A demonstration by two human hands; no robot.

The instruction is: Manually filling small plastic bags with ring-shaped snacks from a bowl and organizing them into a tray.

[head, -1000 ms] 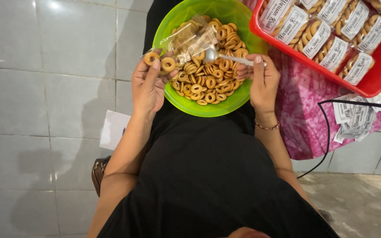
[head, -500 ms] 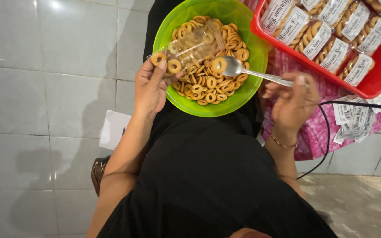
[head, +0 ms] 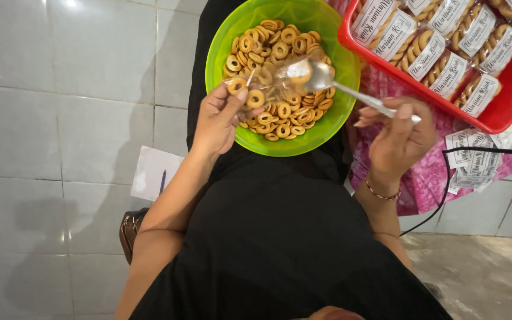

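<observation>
A green bowl [head: 339, 89] full of small ring-shaped cookies [head: 280, 112] rests on my lap. My left hand [head: 217, 121] holds a clear plastic bag [head: 271, 80] open over the bowl, with a few rings inside near my fingers. My right hand [head: 398, 139] grips the handle of a metal spoon [head: 327, 80]. The spoon's bowl carries a cookie and sits at the mouth of the bag.
A red tray [head: 505, 106] of packed, labelled cookie bags stands at the upper right on a pink cloth [head: 410, 172]. Loose paper labels [head: 472, 160] and a black cable [head: 442, 189] lie beside it. A white paper [head: 152, 172] and a brown bag [head: 130, 231] lie on the tiled floor.
My right hand has scooped a cookie from the bowl and swung the spoon up to the bag's mouth. My left hand has shifted the bag right, toward the spoon.
</observation>
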